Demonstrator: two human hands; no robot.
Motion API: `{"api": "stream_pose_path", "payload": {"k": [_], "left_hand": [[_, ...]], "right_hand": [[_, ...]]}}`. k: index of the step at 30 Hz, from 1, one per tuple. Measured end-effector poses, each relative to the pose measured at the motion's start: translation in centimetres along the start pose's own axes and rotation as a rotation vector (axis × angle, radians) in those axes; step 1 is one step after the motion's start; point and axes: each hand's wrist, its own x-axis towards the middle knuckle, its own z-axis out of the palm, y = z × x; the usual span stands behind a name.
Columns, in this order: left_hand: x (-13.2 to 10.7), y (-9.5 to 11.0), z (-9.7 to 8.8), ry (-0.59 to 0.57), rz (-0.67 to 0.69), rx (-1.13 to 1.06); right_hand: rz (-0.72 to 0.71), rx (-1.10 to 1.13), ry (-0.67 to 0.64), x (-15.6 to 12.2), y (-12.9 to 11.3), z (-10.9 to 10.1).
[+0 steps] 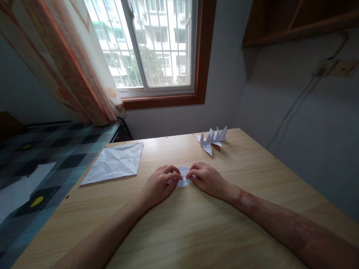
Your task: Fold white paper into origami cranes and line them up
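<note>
Held the small folded paper [184,172] to the right of the creased sheet [114,160], with the left hand [164,180] curled nearly closed on one edge, the right hand [207,180] likewise opposite. Had paper figures [215,141] farther right of that sheet.

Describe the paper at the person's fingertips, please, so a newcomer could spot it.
Below the window stands a wooden table. Near its middle, the left hand and right hand touch a small white paper. Unlike the creased sheet and standing paper figures, it alone is being touched.
</note>
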Motion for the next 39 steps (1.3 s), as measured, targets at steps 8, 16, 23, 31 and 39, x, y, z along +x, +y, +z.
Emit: {"api": "stream_pose_path", "payload": {"k": [8, 16, 23, 31, 39], "left_hand": [[0.0, 0.6, -0.4, -0.037, 0.027, 0.067], [0.3, 0.0, -0.4, -0.039, -0.056, -0.024], [-0.1, -0.4, 0.0, 0.033, -0.094, 0.056], [-0.1, -0.2, 0.0, -0.024, -0.068, 0.060], [0.0, 0.2, -0.2, 0.000, -0.025, 0.106]], "right_hand": [[-0.012, -0.007, -0.015, 0.0, -1.3, -0.7], [-0.023, -0.028, -0.026, 0.1, -0.8, -0.4], [0.015, 0.034, -0.006, -0.1, 0.1, 0.0], [0.034, 0.014, -0.018, 0.1, -0.4, -0.3], [0.028, -0.003, -0.007, 0.1, -0.8, -0.4]]}}
